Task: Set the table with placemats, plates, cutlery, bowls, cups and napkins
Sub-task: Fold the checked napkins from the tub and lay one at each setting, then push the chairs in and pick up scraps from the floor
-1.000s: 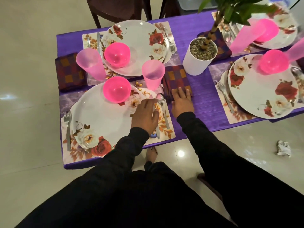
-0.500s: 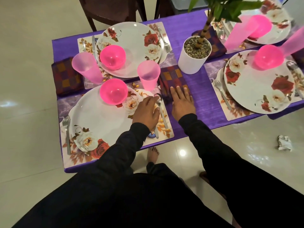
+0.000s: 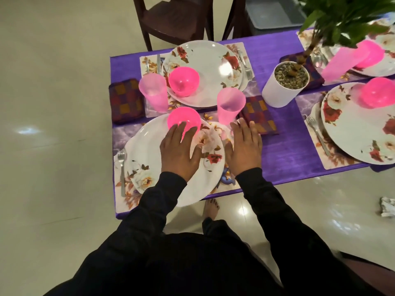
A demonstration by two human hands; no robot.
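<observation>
— Where were the hands?
— Left hand lay flat, fingers spread, on the near plate at frame centre, fingertips at the pink bowl. Right hand was spread beside it.
— The fork?
— Left of the plate, tines pointing up-frame, near the table's left edge.

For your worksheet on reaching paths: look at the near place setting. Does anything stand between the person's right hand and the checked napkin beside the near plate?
Nothing visible does. The right hand lies flat over the placemat's right edge, fingertips at the napkin. The pink cup stands just left of that path, not across it.
</observation>
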